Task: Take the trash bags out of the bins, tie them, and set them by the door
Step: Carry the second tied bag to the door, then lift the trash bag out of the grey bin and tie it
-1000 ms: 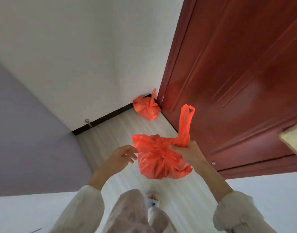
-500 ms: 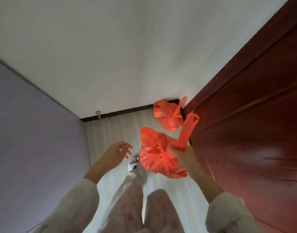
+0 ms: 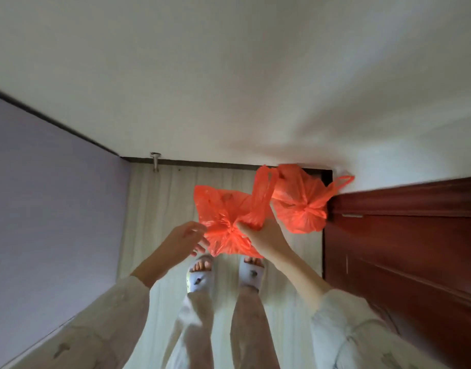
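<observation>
Left to right. A lilac wall panel (image 3: 50,209) fills the left side, smooth and matte. At the foot of the white wall (image 3: 229,75) runs a dark skirting strip, with a small metal doorstop (image 3: 156,161) projecting from it. The floor (image 3: 159,209) is pale wood-grain planking.

The left hand (image 3: 185,239) is free, fingers loosely spread, its fingertips just beside the left edge of the held bag (image 3: 223,222); whether they touch the plastic cannot be told. The held bag is thin, crinkled, translucent orange-red plastic, gathered to a knot near its centre (folds radiate from that point). One loop handle stands away from the knot, long axis running up and slightly right toward the wall. The right hand (image 3: 266,235) pinches the bag at the knot and handle base, fingers clenched on the plastic. The bag hangs above the floor, ahead of two feet in white slippers (image 3: 199,278).

The second bag (image 3: 301,203), same material and knotted, lies on the floor in the corner against the dark red door (image 3: 402,249), its handle pointing up-right along the door's edge. The door is glossy panelled wood.

Compared with half a second earlier, the view has tilted further down: both feet now show, the door occupies less of the frame, and the held bag's handle overlaps the second bag.
</observation>
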{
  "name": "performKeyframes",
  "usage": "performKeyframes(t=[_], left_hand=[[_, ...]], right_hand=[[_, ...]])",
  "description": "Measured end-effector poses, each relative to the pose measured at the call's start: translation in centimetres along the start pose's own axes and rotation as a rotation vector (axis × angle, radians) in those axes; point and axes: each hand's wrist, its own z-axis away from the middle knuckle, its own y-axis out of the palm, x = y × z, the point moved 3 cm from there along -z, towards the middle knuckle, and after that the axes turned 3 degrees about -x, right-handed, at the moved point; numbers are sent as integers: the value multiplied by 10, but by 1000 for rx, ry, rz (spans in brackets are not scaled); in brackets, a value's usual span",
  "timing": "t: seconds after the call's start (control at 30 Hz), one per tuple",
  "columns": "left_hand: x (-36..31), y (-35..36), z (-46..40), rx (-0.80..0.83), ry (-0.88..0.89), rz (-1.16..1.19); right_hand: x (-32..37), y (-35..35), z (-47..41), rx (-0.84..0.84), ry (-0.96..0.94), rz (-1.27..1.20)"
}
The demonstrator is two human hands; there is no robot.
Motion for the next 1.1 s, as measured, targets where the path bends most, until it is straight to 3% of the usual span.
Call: performKeyframes(t=[0.23, 0.37, 0.57, 0.73, 0.93, 1.1], left_hand=[[55, 40, -110, 39, -96, -10], [79, 38, -154, -8, -95, -37], [102, 20, -182, -80, -66, -83], [109, 7, -177, -105, -99, 46], [108, -6, -136, -101, -202, 255], [89, -12, -73, -76, -204, 255]], right_hand=[[-61, 51, -150, 124, -114, 374], [-79, 58, -203, 56, -76, 423], [-88, 61, -251, -110, 141, 162], [-94, 69, -248, -98, 323, -216], [-78, 61, -211, -44, 383, -297], [-40, 46, -137, 13, 369, -316]])
